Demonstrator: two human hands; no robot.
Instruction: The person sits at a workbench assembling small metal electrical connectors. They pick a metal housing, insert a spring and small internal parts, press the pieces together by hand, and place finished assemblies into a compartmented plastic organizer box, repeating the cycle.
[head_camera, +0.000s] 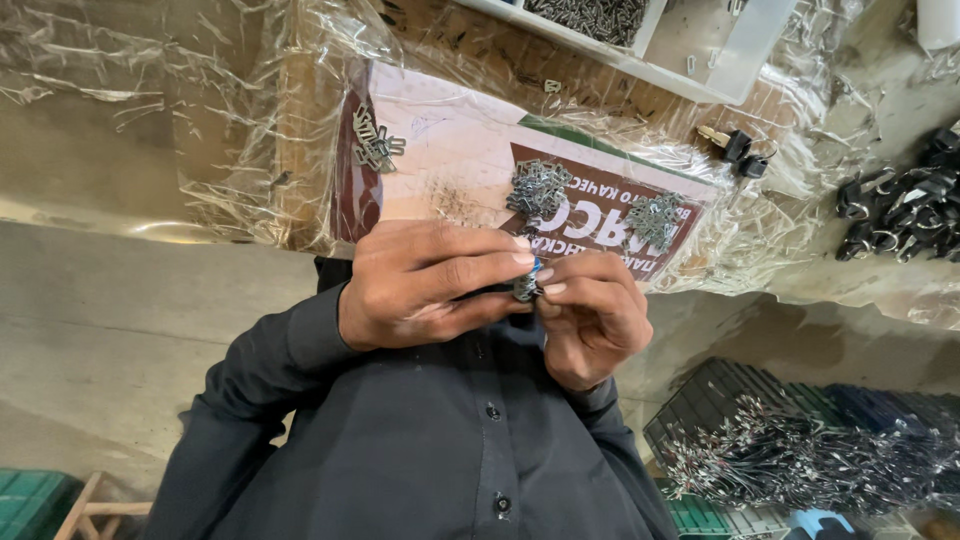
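The left hand (420, 285) and the right hand (590, 315) meet close to the chest, just in front of a dark buttoned shirt (440, 440). Between them sits a small metal part (527, 285), grey with a bit of blue showing at its top. The left fingers (490, 268) are pressed together, with the thumb below, pinching the part from the left. The right fingers (575, 285) curl in and pinch the same part from the right, so both hands touch it and each other at the fingertips.

Beyond the hands lies the surface (120, 160), covered in crinkled clear plastic (250, 80) over a printed cardboard sheet (450, 150). On it lie three small heaps of flat metal pieces: one to the left (375, 145), one just beyond the hands (538, 187), and one a little to the right (655, 220). Two black-headed keys (735, 150) lie farther right, and a pile of black parts (905, 210) sits at the right edge. A white tray (640, 60) with dark small parts stands at the far side.

Below right, on the floor, dark crates (720, 400) hold bundles of wired pieces (800, 455). A green crate (30, 500) shows at the lower left.
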